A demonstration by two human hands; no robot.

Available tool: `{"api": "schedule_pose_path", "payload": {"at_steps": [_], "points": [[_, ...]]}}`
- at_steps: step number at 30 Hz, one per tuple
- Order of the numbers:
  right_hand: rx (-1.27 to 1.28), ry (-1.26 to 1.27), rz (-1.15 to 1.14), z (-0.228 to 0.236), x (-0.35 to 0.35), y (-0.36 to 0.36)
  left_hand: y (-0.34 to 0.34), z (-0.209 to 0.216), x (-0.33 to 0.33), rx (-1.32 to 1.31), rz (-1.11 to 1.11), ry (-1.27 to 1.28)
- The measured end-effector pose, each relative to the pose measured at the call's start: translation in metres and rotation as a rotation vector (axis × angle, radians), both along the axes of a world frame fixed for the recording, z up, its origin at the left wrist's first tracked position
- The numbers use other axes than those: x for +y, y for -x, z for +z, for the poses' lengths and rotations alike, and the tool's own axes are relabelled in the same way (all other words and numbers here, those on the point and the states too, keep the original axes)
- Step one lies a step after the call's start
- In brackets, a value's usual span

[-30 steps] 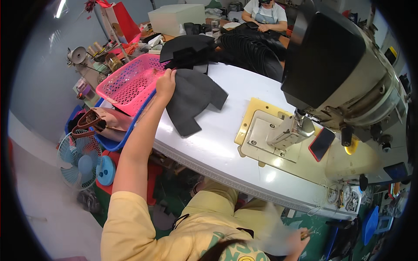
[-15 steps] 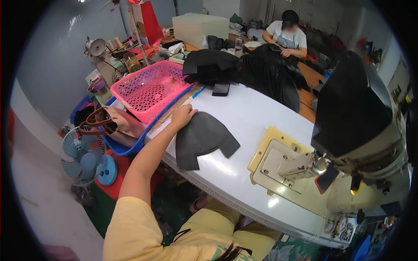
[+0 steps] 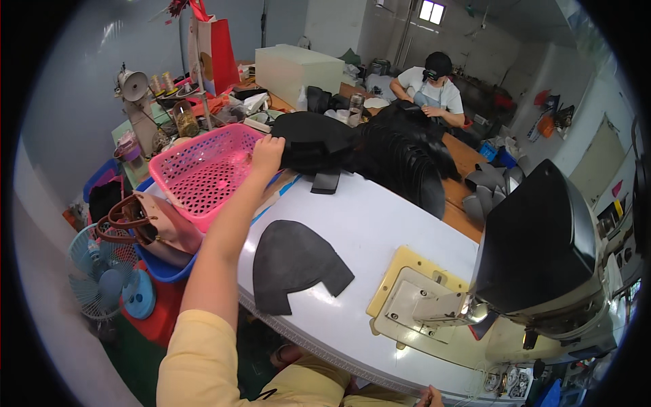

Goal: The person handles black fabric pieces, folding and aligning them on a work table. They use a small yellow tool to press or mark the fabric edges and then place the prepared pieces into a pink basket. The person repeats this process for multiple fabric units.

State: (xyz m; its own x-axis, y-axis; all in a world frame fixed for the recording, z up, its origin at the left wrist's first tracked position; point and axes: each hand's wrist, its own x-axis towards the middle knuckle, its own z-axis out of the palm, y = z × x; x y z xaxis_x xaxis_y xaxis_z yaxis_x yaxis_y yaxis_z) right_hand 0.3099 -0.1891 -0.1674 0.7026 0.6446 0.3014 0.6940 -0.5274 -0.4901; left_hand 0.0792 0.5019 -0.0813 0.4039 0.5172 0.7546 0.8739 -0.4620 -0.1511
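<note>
My left hand (image 3: pixel 268 152), its fingers curled, is at the pink basket's rim, beside the left end of a stack of black sheet pieces (image 3: pixel 315 136). Whatever its fingertips hold is hidden. A single dark grey, dome-shaped cut piece (image 3: pixel 295 261), with a notch in its near edge, lies flat on the white table (image 3: pixel 380 210), untouched. At the lower edge of the view only the fingers of my right hand (image 3: pixel 430 397) show. They look drawn together, and I cannot make out anything in them.
A sewing machine (image 3: pixel 542 251) with a plate (image 3: pixel 420 305) set in the table stands at the right. The pink basket (image 3: pixel 210 180) and a handbag (image 3: pixel 163 224) are at the left, above a fan (image 3: pixel 105 271). Beyond the fanned black pieces (image 3: pixel 407 156), another person (image 3: pixel 430 88) works.
My left hand has left the dark grey piece and moved away from me to the basket rim and black stack. My right hand's fingers have come into view. The view has shifted.
</note>
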Motion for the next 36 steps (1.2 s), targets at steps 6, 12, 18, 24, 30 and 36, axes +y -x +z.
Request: {"api": "schedule_pose_path", "payload": {"at_steps": [6,12,18,24,30,36], "points": [[-0.135,-0.267,0.182,0.036,0.042,-0.013,-0.017,0.096,-0.108,-0.296,-0.582,-0.314],[-0.187,-0.438,0.569,0.097,0.138,0.013,-0.017,0.130,-0.291,-0.032,-1.073,-0.313],[-0.017,-0.387,0.948,0.143,0.176,0.050,-0.016,0.112,-0.374,-0.064,-1.552,0.152],[0.507,-0.501,0.815,0.099,0.154,0.063,-0.027,0.082,-0.393,-0.097,-1.344,0.859],[1.024,-1.136,-0.039,0.094,0.135,0.043,0.000,0.024,-0.378,-0.807,-1.136,1.756],[1.242,-0.804,-0.110,0.067,0.110,0.030,-0.018,-0.010,-0.457,-1.447,-0.797,1.639]]}}
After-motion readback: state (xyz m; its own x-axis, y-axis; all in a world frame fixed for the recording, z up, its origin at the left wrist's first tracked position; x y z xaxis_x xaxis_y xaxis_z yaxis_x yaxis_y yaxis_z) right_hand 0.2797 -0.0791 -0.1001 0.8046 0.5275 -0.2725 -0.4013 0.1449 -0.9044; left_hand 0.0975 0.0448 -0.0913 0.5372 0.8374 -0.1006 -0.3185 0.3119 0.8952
